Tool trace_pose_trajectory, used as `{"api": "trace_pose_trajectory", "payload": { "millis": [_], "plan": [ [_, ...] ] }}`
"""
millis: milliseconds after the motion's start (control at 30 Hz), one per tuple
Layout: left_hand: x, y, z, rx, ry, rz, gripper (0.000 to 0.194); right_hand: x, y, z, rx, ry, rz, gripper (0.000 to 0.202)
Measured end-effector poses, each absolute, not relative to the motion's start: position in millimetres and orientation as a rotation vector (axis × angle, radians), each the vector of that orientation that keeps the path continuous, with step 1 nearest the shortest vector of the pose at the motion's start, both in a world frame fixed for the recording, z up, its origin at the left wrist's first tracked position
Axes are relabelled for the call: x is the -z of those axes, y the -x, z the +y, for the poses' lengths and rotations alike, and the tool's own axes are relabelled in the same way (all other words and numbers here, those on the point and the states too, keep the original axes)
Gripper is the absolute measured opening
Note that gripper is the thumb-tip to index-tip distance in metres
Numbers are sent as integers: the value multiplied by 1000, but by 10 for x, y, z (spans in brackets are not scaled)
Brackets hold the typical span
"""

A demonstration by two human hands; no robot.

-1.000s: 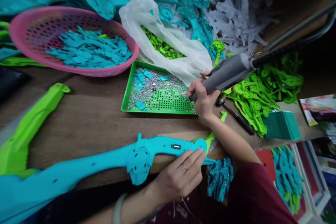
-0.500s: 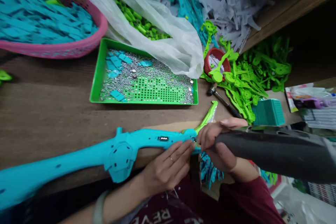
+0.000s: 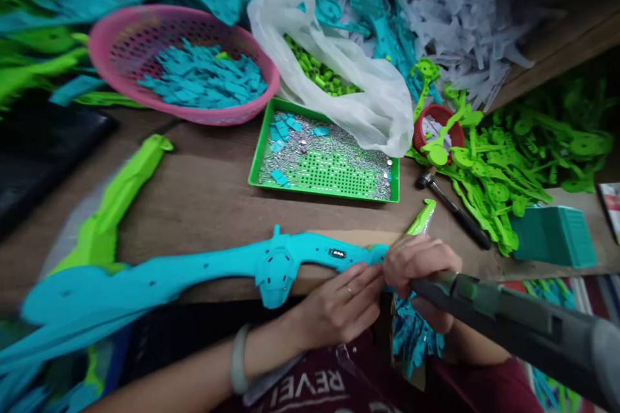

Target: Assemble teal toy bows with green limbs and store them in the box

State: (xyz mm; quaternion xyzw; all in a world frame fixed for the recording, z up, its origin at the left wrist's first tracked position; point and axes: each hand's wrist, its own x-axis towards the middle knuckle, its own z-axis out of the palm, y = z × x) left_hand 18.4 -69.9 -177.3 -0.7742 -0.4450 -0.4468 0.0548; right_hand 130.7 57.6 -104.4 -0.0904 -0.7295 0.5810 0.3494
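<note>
A long blue plastic toy piece (image 3: 220, 269) lies along the table's front edge, with bright green arms sticking out at each end. My left hand (image 3: 339, 303), ring on one finger, has its fingers pressed together on the piece's right end. My right hand (image 3: 421, 261) is wrapped round the front of a dark grey electric screwdriver (image 3: 518, 316), which points left at that same end. The driver's tip and any screw there are hidden by my fingers. The near green arm (image 3: 421, 216) rises just behind my right hand.
A green tray (image 3: 334, 174) holds many small screws and blue tabs. Behind it are a pink basket (image 3: 184, 116) and a white plastic bag (image 3: 339, 84). On the right lie a hammer (image 3: 458, 210), green parts (image 3: 484, 174), a red cup (image 3: 438, 135) and a teal box (image 3: 555, 235).
The view has swung left, so everything sits further right and more of the left table shows. Both hands stay at the same end of the blue piece; the screwdriver's back end tilts lower.
</note>
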Motion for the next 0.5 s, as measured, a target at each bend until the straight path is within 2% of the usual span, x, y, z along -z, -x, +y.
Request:
{"api": "trace_pose_trajectory", "payload": {
  "millis": [133, 233, 333, 500],
  "plan": [
    [1487, 28, -719, 1247, 2476, -1486, 14, 909, -1376, 712, -1661, 175, -1863, 35],
    [1188, 596, -403, 1078, 2478, -1633, 20, 681, -1263, 865, -1596, 175, -1691, 30],
    [1028, 1249, 197, 601, 2236, -1932, 28, 539, -1058, 956, -1412, 147, -1569, 24],
    [1068, 1717, 851, 427, 2271, -1824, 47, 714, -1040, 907, -1452, 299, -1535, 31]
  ]
}}
